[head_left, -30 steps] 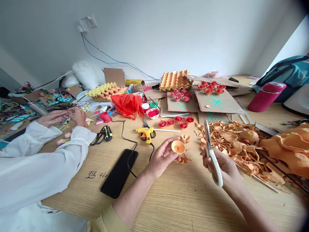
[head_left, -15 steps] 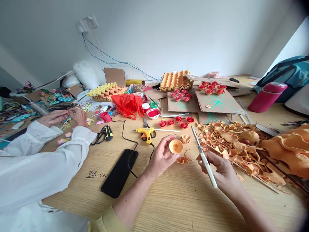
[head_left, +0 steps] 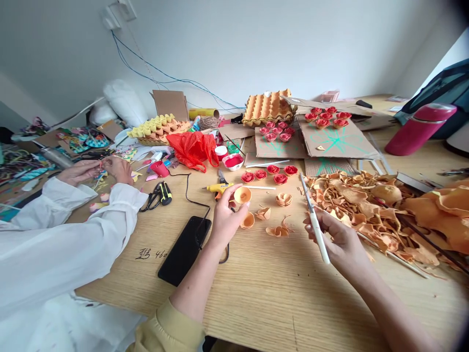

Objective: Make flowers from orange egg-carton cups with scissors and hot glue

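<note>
Desk (head_left: 264, 298): wood-grained, phone (head_left: 183, 252) on it.
Right grip (head_left: 340, 239): clamped on scissors (head_left: 317, 230), beside scraps (head_left: 351, 208).
Left grip (head_left: 227, 217): clamped on a cup (head_left: 243, 195), near the glue gun (head_left: 216, 187).
Red flowers (head_left: 280, 179): farther off.
Egg tray (head_left: 269, 108): near the wall (head_left: 220, 44).

free: nearside tabletop (head_left: 267, 298) | blocks: phone (head_left: 181, 254) left, scrap heap (head_left: 351, 205) beside right hand (head_left: 335, 239)

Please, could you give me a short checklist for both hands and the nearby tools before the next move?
1. Left hand holds an orange cup: ok.
2. Right hand holds the scissors: ok.
3. Scissors apart from the held cup: ok.
4. Yellow glue gun fully in sight: not ok, the left hand partly covers it.
5. Glue gun cool: cannot tell.
</note>
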The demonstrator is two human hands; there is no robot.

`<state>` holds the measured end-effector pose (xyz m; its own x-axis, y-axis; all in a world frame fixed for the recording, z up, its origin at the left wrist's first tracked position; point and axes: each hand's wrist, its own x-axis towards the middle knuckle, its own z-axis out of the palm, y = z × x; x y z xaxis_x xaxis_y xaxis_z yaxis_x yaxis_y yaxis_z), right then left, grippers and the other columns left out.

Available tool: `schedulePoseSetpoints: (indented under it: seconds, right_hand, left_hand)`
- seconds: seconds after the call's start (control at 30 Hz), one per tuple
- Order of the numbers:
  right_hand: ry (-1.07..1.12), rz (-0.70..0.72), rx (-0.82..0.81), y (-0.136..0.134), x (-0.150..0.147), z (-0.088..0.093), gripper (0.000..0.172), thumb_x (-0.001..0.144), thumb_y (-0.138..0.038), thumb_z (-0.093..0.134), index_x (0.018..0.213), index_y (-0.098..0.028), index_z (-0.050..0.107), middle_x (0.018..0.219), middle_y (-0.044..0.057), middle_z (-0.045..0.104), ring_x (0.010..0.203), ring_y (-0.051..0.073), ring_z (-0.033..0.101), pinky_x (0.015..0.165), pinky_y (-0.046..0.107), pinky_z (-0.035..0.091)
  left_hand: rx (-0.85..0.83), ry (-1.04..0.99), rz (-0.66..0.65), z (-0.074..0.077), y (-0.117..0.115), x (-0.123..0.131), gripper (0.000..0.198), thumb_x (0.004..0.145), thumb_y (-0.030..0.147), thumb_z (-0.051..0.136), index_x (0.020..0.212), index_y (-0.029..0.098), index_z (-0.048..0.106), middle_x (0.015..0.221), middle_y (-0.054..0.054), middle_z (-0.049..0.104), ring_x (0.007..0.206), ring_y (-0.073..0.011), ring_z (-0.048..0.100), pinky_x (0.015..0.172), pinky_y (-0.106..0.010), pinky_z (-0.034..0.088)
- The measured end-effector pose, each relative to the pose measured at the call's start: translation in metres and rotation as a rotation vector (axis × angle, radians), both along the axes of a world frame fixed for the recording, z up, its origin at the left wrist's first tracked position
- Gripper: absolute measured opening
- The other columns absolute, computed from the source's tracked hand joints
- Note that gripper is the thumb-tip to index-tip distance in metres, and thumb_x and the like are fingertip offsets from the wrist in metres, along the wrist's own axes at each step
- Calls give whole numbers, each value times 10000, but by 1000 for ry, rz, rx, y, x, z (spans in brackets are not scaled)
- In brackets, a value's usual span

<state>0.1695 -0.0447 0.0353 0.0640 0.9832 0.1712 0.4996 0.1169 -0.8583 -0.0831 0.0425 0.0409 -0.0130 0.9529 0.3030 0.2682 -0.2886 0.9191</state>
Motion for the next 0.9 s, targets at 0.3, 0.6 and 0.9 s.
schedulePoseSetpoints:
  seconds: [0.3,0.6,0.9]
  right_hand:
    - [-156,71,-1,5,-5,-1,174,850,-349,619,774,-245,503,662,-34,532,606,150,482,594,283,407]
    - [-356,-140,162,10,-4,-11,225,843,-369,586,742,-260,418,627,-26,560,571,161,505,618,300,374]
    - [-499,-171,155,14,12,-15,219,899,-414,522,759,-247,519,647,14,604,584,180,526,595,300,337]
  left_hand:
    - [117,141,-81,3,-11,10,435,817,177,681,1246,214,619,1158,-91,705,1049,-218,673,873,-327,536]
    - [128,238,-6,6,-10,7,387,824,182,684,1204,232,632,1145,-65,730,1068,-231,669,867,-338,503]
    - [275,338,12,4,-13,11,391,819,152,680,1200,223,627,1120,-70,672,1000,-214,637,906,-356,512]
